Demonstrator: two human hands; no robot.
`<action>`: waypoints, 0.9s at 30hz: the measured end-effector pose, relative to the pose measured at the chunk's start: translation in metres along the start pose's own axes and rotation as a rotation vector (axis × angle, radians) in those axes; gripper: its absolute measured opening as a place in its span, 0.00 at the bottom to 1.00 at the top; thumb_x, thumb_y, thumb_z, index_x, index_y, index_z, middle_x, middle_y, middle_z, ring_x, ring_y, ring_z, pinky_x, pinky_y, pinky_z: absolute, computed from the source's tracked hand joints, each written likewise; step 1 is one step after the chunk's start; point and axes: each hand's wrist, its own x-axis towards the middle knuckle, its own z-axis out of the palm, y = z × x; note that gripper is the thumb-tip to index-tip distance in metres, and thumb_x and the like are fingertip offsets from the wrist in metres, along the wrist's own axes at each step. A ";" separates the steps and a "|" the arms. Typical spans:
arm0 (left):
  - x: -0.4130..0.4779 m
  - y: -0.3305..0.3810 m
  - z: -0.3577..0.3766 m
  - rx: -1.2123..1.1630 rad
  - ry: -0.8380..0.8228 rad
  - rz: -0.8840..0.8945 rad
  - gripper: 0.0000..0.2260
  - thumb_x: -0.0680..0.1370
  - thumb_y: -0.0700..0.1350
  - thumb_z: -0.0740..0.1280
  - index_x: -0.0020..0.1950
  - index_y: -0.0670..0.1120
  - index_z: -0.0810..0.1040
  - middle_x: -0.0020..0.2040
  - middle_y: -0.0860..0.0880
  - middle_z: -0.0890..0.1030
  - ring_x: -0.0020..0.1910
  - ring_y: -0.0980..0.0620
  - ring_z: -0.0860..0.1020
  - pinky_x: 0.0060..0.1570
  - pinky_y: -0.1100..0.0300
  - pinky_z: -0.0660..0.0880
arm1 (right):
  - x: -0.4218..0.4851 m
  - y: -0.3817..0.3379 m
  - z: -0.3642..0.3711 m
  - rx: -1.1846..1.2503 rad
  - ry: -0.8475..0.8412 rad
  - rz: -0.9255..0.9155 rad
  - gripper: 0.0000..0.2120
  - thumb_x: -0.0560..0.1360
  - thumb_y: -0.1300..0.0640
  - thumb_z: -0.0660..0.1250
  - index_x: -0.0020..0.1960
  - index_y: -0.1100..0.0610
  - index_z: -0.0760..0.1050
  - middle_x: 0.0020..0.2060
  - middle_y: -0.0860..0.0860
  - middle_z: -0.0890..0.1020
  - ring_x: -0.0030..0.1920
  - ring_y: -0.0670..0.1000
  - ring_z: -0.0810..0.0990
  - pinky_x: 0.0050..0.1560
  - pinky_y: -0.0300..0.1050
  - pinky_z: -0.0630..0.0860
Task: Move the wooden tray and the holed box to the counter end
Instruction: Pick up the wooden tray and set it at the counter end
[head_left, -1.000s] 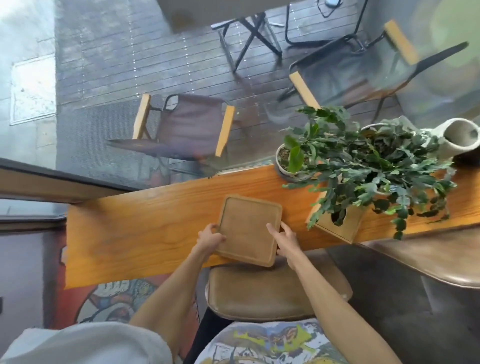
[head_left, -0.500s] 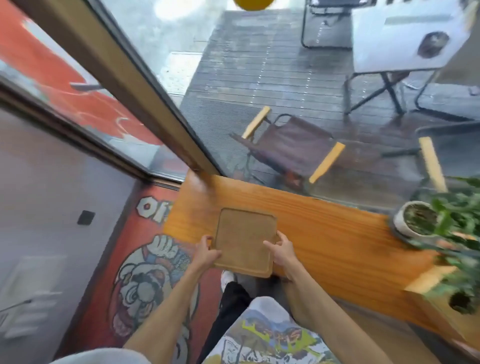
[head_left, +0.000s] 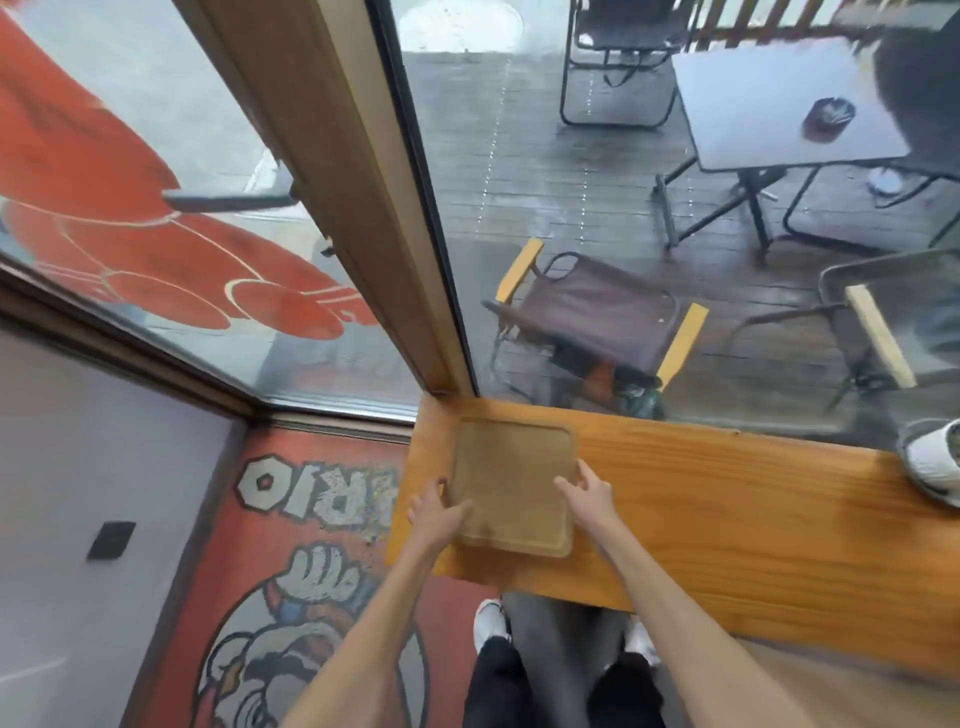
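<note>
Both hands are on the wooden tray (head_left: 514, 486), one at each side. The left hand (head_left: 435, 512) presses against the tray's left edge near its lower corner, thumb laid over the rim onto the tray's face, the other fingers tucked at the edge where they are hard to make out. The right hand (head_left: 587, 486) meets the right edge a little higher up, fingers (head_left: 566, 475) spread and curled over the rim — clasped on the tray rather than closed into a fist. Both forearms rise from the bottom of the frame and converge toward the centre, wrists fairly straight.

The tray sits flat at the left end of the orange wooden counter (head_left: 727, 519), just below centre of the frame, its far edge close to the window frame (head_left: 358, 197) that runs up toward the upper left. Its near edge stops short of the counter's front edge.

At the right edge of the frame a white pot (head_left: 935, 462) stands on the counter, well apart from the tray. The holed box cannot be made out.
</note>
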 end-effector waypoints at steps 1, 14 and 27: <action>0.013 -0.001 0.003 0.004 -0.003 0.013 0.30 0.77 0.49 0.70 0.77 0.46 0.66 0.71 0.36 0.67 0.73 0.36 0.66 0.74 0.44 0.65 | 0.008 0.001 0.002 -0.004 0.028 0.001 0.34 0.80 0.49 0.65 0.81 0.54 0.57 0.59 0.52 0.65 0.55 0.53 0.70 0.52 0.47 0.67; 0.076 -0.018 0.024 0.160 -0.133 0.249 0.28 0.78 0.47 0.70 0.77 0.54 0.66 0.66 0.40 0.68 0.69 0.37 0.68 0.71 0.47 0.67 | 0.043 0.035 -0.007 -0.178 0.068 -0.029 0.37 0.80 0.49 0.65 0.82 0.57 0.52 0.65 0.56 0.69 0.66 0.57 0.70 0.68 0.50 0.68; 0.149 -0.118 0.037 0.850 0.251 1.050 0.35 0.75 0.71 0.64 0.78 0.56 0.70 0.70 0.46 0.73 0.66 0.41 0.71 0.77 0.29 0.55 | 0.046 0.143 -0.005 -1.050 0.191 -0.567 0.48 0.72 0.25 0.56 0.82 0.52 0.52 0.82 0.51 0.56 0.81 0.56 0.58 0.77 0.63 0.56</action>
